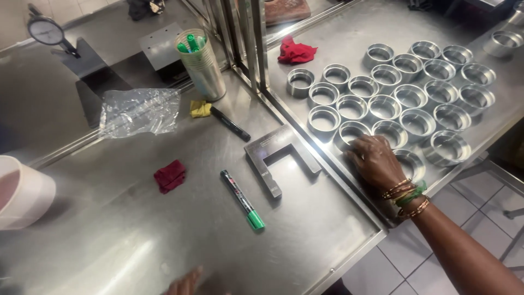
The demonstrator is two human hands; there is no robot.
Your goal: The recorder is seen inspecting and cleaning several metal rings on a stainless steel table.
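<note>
My right hand (375,159), with bangles at the wrist, lies palm down on the near row of several machined metal rings (385,106) standing on the right steel table (349,33). Its fingers curl over one ring that is mostly hidden under the palm. Only a bit of my left hand (185,283) shows at the bottom edge, resting on the left steel table (125,235); nothing shows in it. Nearest to it are a green-capped marker (242,199) and a grey U-shaped metal gauge (277,155).
On the left table are a red cloth (170,176), a black marker (230,124) beside a yellow cloth (200,108), a crumpled plastic bag (139,112), a cup of green markers (202,63), a dial gauge stand (52,34) and a white container (22,191). Another red cloth (295,52) lies behind the rings.
</note>
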